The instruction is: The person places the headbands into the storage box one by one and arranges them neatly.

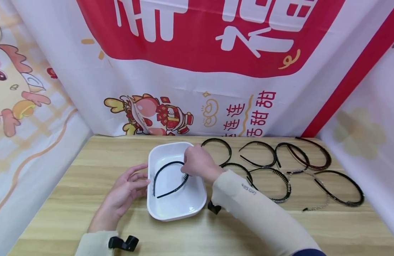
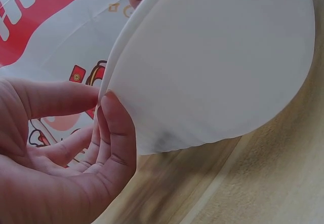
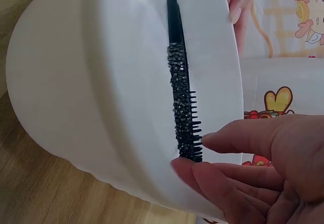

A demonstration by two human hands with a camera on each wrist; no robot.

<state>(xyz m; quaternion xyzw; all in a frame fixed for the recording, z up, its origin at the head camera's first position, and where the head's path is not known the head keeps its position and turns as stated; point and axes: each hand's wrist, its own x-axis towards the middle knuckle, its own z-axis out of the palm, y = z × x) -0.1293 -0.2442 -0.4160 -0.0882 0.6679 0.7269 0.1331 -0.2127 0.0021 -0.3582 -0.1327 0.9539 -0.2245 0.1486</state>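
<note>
A white rectangular basin (image 1: 166, 214) stands on the table. My left hand (image 1: 128, 190) is at its left side, with thumb and fingertips on the rim; in the left wrist view the left hand (image 2: 76, 148) pinches that edge. Over the right part of the basin is my right hand (image 1: 198, 161), fingers curled. It holds a black toothed headband (image 3: 180, 92) between thumb and fingers, and dark glittery beads cover the band's outer face. The headband's loop lies inside the basin, its free ends toward the front left.
Several dark headbands lie to the right on the wooden table (image 1: 69, 199), among them a black one (image 1: 357, 185) at far right and a reddish-brown one (image 1: 327, 158) at the back. Printed cloth (image 1: 197, 92) hangs behind and at both sides. A thin chain-like strand (image 1: 326, 204) lies by the far-right headband.
</note>
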